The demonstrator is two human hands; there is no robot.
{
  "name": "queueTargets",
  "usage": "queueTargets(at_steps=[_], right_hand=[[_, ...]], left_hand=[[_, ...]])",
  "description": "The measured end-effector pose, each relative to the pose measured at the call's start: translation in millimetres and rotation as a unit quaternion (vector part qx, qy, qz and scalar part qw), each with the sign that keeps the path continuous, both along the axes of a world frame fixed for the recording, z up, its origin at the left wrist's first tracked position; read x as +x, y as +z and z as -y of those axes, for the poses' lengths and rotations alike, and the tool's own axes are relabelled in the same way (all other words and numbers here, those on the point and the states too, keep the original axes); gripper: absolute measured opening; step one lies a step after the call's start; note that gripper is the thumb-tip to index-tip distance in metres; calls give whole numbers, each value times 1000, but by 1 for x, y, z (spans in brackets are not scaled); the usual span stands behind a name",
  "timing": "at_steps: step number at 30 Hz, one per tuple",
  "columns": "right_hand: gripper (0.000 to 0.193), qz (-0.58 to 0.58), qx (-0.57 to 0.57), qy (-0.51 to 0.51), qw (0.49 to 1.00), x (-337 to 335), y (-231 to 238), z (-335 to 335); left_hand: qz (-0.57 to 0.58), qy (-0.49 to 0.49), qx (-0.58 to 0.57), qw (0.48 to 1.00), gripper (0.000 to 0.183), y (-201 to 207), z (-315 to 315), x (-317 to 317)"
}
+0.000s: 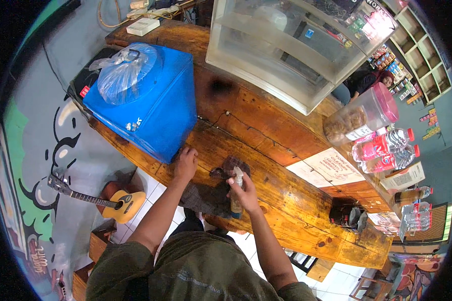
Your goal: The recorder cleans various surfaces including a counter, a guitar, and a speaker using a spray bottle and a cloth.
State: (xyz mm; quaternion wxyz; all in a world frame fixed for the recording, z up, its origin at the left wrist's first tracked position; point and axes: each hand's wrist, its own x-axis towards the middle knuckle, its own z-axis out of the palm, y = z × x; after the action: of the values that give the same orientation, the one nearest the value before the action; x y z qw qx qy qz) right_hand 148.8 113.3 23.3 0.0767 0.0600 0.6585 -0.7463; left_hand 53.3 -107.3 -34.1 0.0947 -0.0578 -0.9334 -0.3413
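A slim spray bottle (235, 206) with whitish nozzle, translucent body and bluish base is gripped by the fingers of the right hand (245, 194) near the wooden table's (291, 215) front edge. A dark cloth (205, 199) lies at its nine o'clock; at ten, the left hand's (187, 164) fingers bend beside a blue box (168, 95), their hold impossible to tell.
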Motion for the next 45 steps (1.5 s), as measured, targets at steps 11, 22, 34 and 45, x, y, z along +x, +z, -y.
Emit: queueTargets(at_steps=[11, 22, 34, 45], right_hand=[[35, -9, -23, -48, 999, 26, 13, -18], [35, 47, -61, -120, 990, 51, 10, -74], [30, 46, -47, -127, 990, 77, -22, -96], [42, 76, -56, -57, 994, 41, 18, -36]], left_hand=[[-115, -146, 62, 981, 28, 68, -47, -2], [55, -322, -240, 914, 55, 17, -56, 100], [-154, 289, -9, 945, 48, -18, 50, 118], [38, -149, -234, 960, 78, 9, -36, 142]])
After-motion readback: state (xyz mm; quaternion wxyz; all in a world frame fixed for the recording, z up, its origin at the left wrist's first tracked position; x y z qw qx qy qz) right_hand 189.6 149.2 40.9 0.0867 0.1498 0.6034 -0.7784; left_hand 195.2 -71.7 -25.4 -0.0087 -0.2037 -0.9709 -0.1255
